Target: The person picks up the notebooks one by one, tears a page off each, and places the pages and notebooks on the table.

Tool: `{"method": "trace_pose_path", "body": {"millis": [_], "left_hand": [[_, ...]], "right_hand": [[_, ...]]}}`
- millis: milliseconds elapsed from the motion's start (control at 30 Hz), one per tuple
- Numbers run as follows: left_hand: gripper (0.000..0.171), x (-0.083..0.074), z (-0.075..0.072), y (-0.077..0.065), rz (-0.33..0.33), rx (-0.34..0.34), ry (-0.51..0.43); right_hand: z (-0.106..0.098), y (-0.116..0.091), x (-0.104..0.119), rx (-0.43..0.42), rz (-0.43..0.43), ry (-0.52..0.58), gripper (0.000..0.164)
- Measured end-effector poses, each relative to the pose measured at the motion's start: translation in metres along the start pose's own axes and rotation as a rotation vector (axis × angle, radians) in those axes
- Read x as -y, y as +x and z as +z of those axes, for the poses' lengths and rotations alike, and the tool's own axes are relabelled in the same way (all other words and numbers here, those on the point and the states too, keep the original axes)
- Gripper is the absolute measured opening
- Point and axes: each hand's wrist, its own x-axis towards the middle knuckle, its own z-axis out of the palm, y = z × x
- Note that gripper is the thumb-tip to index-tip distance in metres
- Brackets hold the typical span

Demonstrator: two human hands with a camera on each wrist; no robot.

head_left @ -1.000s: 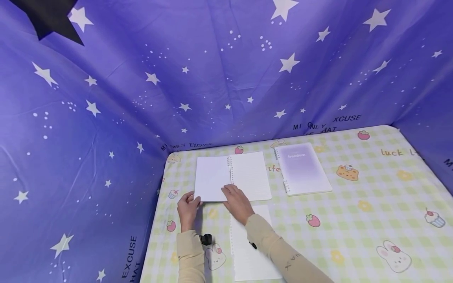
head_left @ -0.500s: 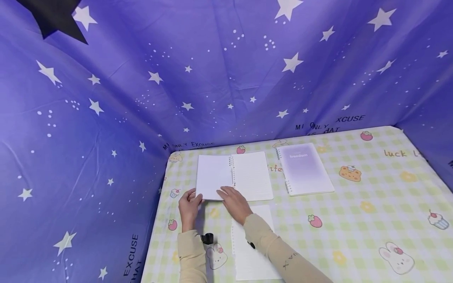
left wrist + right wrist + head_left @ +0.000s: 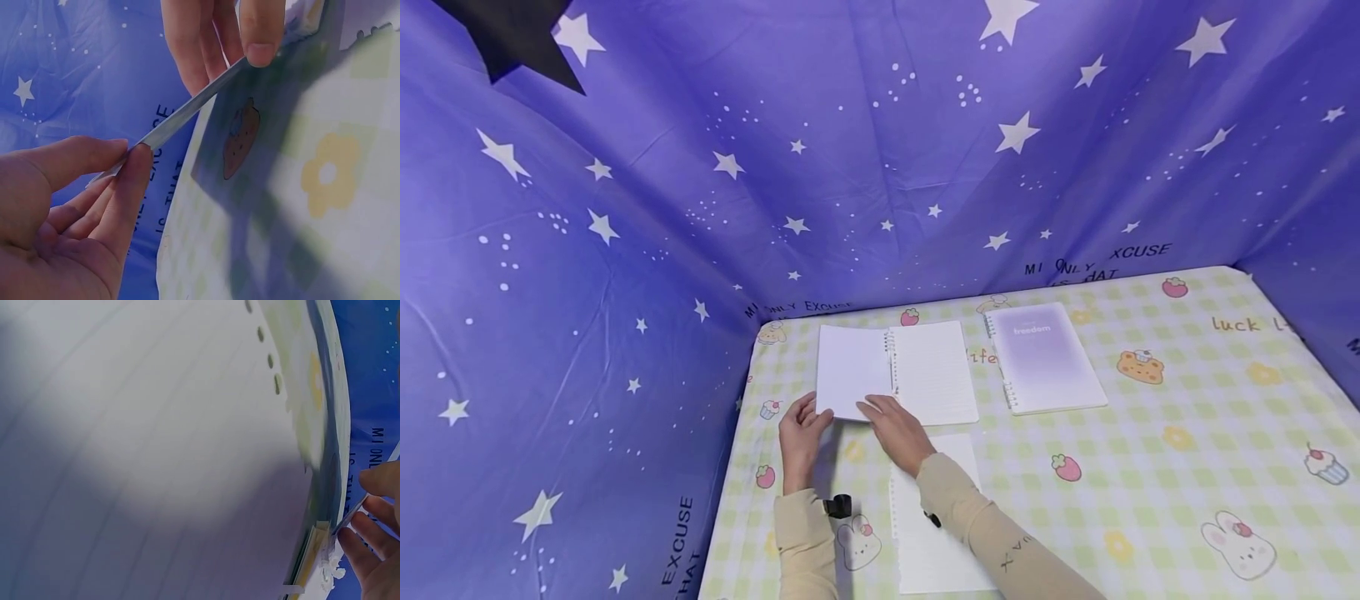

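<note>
An open spiral notebook (image 3: 936, 367) lies at the table's back left, blank left side and lined right page showing. My left hand (image 3: 800, 437) pinches the lower left corner of its left cover (image 3: 852, 367) between thumb and fingers. In the left wrist view that cover appears edge-on and tilted, raised over the cloth. My right hand (image 3: 901, 433) holds the same lower edge nearer the rings, fingers on top and thumb (image 3: 260, 53) beneath. Below the notebook, a loose lined sheet (image 3: 936, 562) with a holed left edge lies partly under my right forearm.
To the right lies a shut purple spiral notebook (image 3: 1048, 367) marked "freedom". A checked tablecloth (image 3: 1150, 450) with cartoon prints covers the table. Blue star-printed curtains (image 3: 850, 150) hang behind and along the sides. A black strap piece (image 3: 838, 506) sits at my left wrist.
The left cover has risen slightly off the table in both hands. My right hand has slid a little left along its lower edge. The other notebook and loose sheet stay put.
</note>
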Motion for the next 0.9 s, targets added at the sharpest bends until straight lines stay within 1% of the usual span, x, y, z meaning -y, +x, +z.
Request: {"method": "trace_pose_path", "body": {"millis": [133, 200, 400, 533, 667, 767, 800, 900], "left_hand": [[0.048, -0.006, 0.0, -0.002, 0.012, 0.024, -0.045], [0.048, -0.011, 0.0, -0.005, 0.015, 0.033, -0.059], [0.046, -0.033, 0.003, -0.016, 0.035, 0.05, -0.042], [0.046, -0.041, 0.005, -0.021, 0.05, 0.072, -0.055], [0.047, -0.043, 0.007, -0.023, 0.06, 0.089, -0.077], [0.047, -0.042, 0.008, -0.022, 0.069, 0.101, -0.102], [0.047, -0.039, 0.008, -0.021, 0.081, 0.104, -0.108], [0.049, -0.039, 0.01, -0.021, 0.099, 0.128, -0.121]], "right_hand": [[-0.002, 0.0, 0.001, -0.011, 0.001, 0.043, 0.046], [-0.002, 0.0, 0.001, -0.011, 0.002, 0.054, 0.048], [-0.003, 0.003, 0.001, -0.016, 0.01, 0.063, 0.047], [-0.005, 0.004, 0.003, -0.014, 0.018, 0.066, 0.046], [-0.007, 0.003, 0.004, -0.017, 0.027, 0.097, 0.047], [-0.01, 0.003, 0.004, -0.008, 0.04, 0.125, 0.049], [-0.01, 0.003, 0.004, -0.006, 0.046, 0.135, 0.05], [-0.012, 0.003, 0.005, -0.001, 0.063, 0.152, 0.051]]}}
